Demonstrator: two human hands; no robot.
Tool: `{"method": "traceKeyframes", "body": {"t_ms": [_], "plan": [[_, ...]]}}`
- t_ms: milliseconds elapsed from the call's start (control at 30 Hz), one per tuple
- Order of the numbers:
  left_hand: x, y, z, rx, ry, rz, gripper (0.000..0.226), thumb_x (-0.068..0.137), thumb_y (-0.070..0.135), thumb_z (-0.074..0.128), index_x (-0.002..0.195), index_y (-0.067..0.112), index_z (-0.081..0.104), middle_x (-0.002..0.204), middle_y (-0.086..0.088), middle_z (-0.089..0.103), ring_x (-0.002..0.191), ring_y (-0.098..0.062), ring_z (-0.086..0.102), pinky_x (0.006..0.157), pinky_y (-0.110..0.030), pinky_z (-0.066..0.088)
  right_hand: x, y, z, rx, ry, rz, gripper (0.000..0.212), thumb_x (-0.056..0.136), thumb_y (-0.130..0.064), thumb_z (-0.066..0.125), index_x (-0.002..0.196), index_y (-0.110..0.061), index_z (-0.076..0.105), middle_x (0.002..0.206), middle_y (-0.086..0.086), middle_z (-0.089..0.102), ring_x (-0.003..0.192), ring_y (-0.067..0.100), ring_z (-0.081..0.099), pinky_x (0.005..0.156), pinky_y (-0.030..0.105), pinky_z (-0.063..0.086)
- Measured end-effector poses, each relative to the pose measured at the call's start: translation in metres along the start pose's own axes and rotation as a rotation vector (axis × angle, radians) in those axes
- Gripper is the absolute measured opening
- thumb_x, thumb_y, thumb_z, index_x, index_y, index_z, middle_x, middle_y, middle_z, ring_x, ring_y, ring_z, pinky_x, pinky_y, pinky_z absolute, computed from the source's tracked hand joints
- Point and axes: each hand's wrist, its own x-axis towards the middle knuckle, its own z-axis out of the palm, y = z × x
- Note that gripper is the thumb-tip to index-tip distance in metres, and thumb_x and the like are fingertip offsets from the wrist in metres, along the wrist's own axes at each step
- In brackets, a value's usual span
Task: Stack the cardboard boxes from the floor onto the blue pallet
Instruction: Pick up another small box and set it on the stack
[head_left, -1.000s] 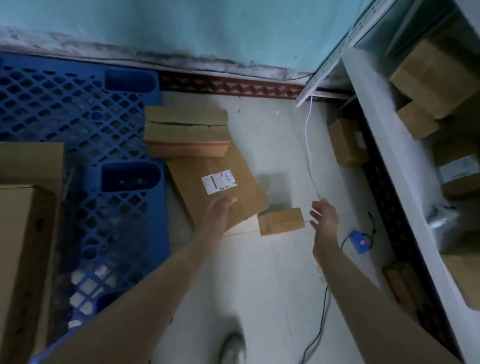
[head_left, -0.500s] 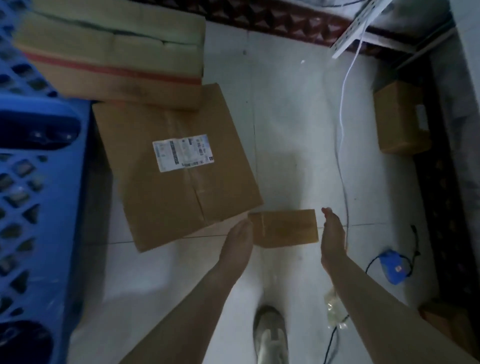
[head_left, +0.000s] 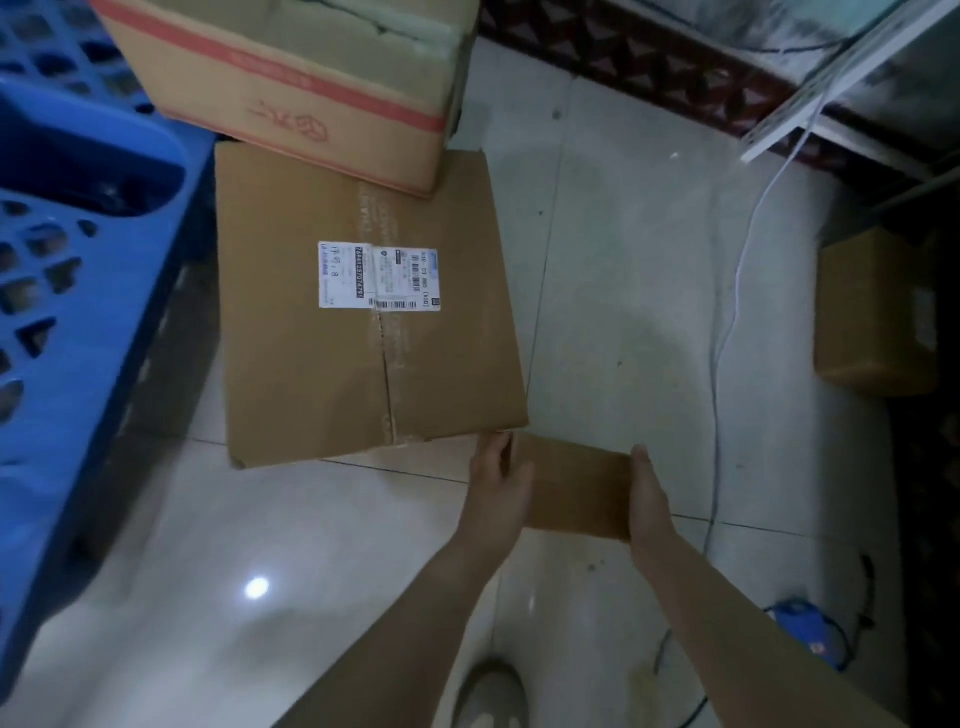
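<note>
Both hands clasp the small cardboard box: left hand (head_left: 497, 486) flat on its left end, right hand (head_left: 648, 499) on its right end, palms pressing inward. That small cardboard box (head_left: 574, 486) lies on the tiled floor (head_left: 623, 291), just right of the labelled box (head_left: 363, 312)'s near corner. Judging by this hold, squeeze evenly, lift straight up, then swing left past the labelled box to the blue pallet (head_left: 78, 322). Fingers beneath are hidden, so lift-off cannot be confirmed. Most of the pallet is cut off, as is the red-striped box (head_left: 311, 88) beyond.
</note>
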Motion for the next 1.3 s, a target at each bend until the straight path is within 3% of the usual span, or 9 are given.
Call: {"method": "traceKeyframes", "body": {"t_ms": [100,233,467,800,933,1067,1167,1233,1300], "plan": [[-0.028,0.022,-0.012,0.024,0.012,-0.033,0.016,0.094,0.021,0.048,0.106,0.031,0.05,0.122,-0.002,0.049,0.091,-0.006,0.055,0.066,-0.011,0.047,-0.035,-0.013,-0.005,-0.043,0.128,-0.052,0.078,0.093,-0.069,0.028,0.145,-0.012,0.042,0.144,0.012,0.048,0.126,0.029,0.048,0.103,0.041,0.036],[-0.067,0.058,-0.031,0.027,0.016,-0.057,0.022,0.094,0.023,0.05,0.116,0.022,0.046,0.128,-0.004,0.045,0.111,-0.015,0.051,0.097,-0.031,0.045,-0.086,-0.034,-0.003,-0.082,0.289,-0.109,0.08,0.093,-0.068,0.021,0.139,-0.009,0.048,0.138,0.014,0.053,0.12,0.032,0.051,0.092,0.041,0.039],[-0.15,0.151,-0.117,0.022,0.081,0.078,0.012,0.089,0.013,0.058,0.101,0.016,0.058,0.118,-0.011,0.052,0.108,-0.024,0.056,0.097,-0.038,0.046,-0.21,-0.101,0.04,-0.124,0.394,-0.26,0.065,0.092,-0.068,0.023,0.108,-0.017,0.06,0.098,0.007,0.055,0.083,0.024,0.048,0.076,0.037,0.037],[-0.218,0.256,-0.324,-0.035,0.285,0.208,0.021,0.093,0.024,0.056,0.113,0.016,0.053,0.115,-0.005,0.052,0.1,-0.017,0.057,0.069,-0.015,0.048,-0.379,-0.19,0.215,0.031,0.244,-0.427,0.052,0.091,-0.067,0.032,0.105,-0.028,0.064,0.097,-0.004,0.055,0.078,0.012,0.046,0.083,0.034,0.033],[-0.248,0.289,-0.408,-0.063,0.316,0.232,0.017,0.094,0.022,0.055,0.11,0.017,0.053,0.121,-0.014,0.053,0.109,-0.026,0.056,0.096,-0.038,0.047,-0.441,-0.212,0.284,0.113,0.108,-0.444,0.056,0.086,-0.07,0.034,0.115,-0.029,0.06,0.121,0.005,0.06,0.108,0.027,0.054,0.102,0.049,0.039],[-0.279,0.32,-0.469,-0.059,0.349,0.308,0.02,0.092,0.025,0.054,0.112,0.025,0.055,0.123,-0.008,0.056,0.112,-0.023,0.055,0.103,-0.044,0.042,-0.498,-0.226,0.334,0.254,0.037,-0.5,0.037,0.091,-0.061,0.041,0.088,-0.028,0.057,0.091,-0.009,0.058,0.085,0.009,0.054,0.074,0.029,0.043],[-0.295,0.342,-0.504,-0.093,0.366,0.398,0.032,0.095,0.02,0.049,0.126,0.027,0.054,0.124,0.004,0.058,0.109,-0.007,0.056,0.094,-0.025,0.046,-0.534,-0.237,0.364,0.306,-0.109,-0.483,0.03,0.095,-0.055,0.042,0.09,-0.029,0.057,0.095,-0.008,0.06,0.086,0.008,0.057,0.066,0.026,0.041],[-0.3,0.355,-0.522,-0.097,0.384,0.447,0.041,0.095,0.016,0.048,0.134,0.03,0.048,0.124,0.014,0.056,0.101,0.012,0.055,0.077,-0.006,0.043,-0.549,-0.243,0.385,0.315,-0.252,-0.442,0.033,0.098,-0.051,0.041,0.112,-0.025,0.056,0.107,-0.006,0.06,0.095,0.011,0.058,0.071,0.028,0.044],[-0.3,0.37,-0.538,-0.067,0.427,0.47,0.047,0.095,0.015,0.049,0.14,0.027,0.045,0.128,0.013,0.053,0.105,0.007,0.054,0.069,0.0,0.04,-0.559,-0.248,0.402,0.349,-0.374,-0.427,0.043,0.1,-0.047,0.042,0.134,-0.021,0.046,0.123,-0.002,0.056,0.109,0.015,0.056,0.084,0.032,0.046]]}}
